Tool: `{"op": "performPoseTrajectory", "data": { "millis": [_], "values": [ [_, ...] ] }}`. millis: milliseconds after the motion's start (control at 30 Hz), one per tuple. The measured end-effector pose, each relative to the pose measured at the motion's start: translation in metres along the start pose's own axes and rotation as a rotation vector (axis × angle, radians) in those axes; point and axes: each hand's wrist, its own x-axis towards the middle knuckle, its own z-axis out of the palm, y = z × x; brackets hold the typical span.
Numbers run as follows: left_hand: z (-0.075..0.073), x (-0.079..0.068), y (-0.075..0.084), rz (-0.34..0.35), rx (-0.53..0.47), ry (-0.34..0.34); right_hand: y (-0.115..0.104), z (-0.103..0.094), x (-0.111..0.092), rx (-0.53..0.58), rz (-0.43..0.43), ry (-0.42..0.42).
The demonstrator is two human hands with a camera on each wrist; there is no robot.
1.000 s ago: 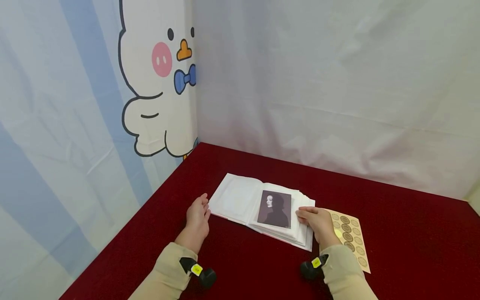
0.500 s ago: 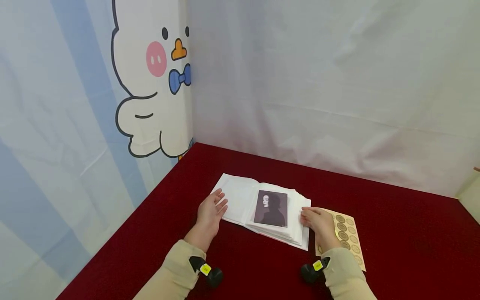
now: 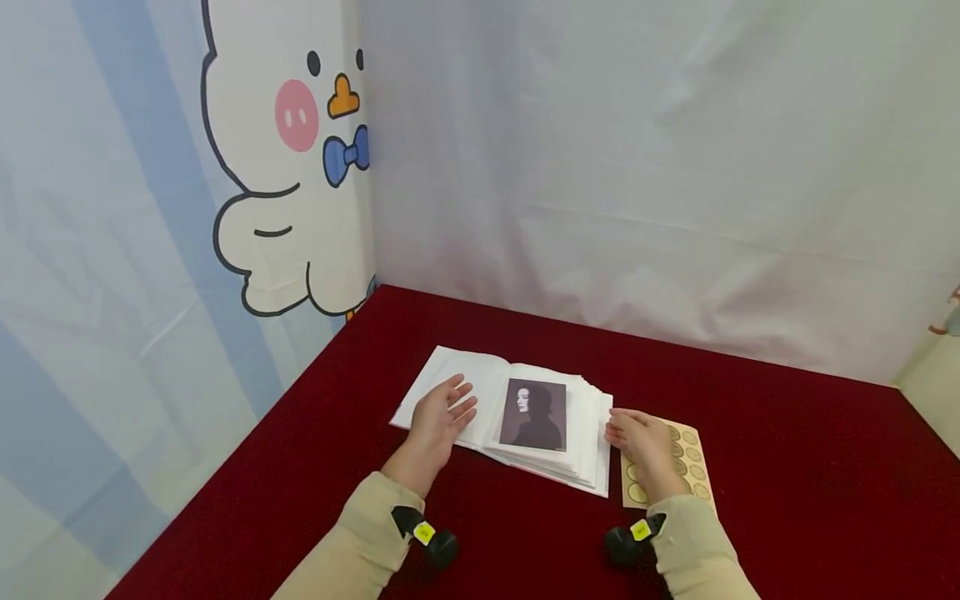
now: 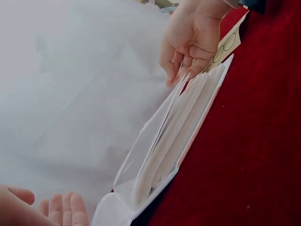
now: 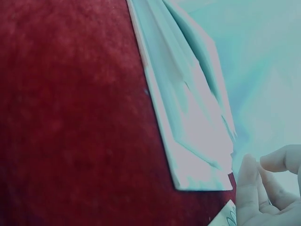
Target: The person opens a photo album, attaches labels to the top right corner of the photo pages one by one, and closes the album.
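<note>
A white photo album [image 3: 472, 368] lies spread on the red cloth. On its right-hand page is a dark portrait photo [image 3: 534, 415]. My left hand [image 3: 437, 421] hovers over the left page with its fingers loosely extended, holding nothing. Beside the album's right edge is my right hand [image 3: 647, 448], fingers loosely bent. In the right wrist view its thumb and fingertips [image 5: 248, 172] come close together with nothing visible between them, apart from the pages. The left wrist view shows the upper leaves [image 4: 155, 127] standing away from the stack below.
A beige sheet of round gold stickers [image 3: 692, 475] lies under and right of my right hand, partly hidden by it. Red cloth [image 3: 787, 467] covers the table. A white curtain [image 3: 637, 167] closes the back, and a striped curtain with a cartoon bird [image 3: 277, 217] the left.
My left hand has moved rightward from beside the album to over its left page. My right hand has drawn back from the right page to just past its edge. The view has shifted slightly.
</note>
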Motion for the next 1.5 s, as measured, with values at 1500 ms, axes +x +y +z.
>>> {"op": "performPoseTrajectory", "data": {
  "millis": [1500],
  "values": [
    [0.054, -0.007, -0.028, -0.084, 0.181, -0.234, -0.008, -0.043, -0.007, -0.018, -0.032, 0.156]
  ]
}}
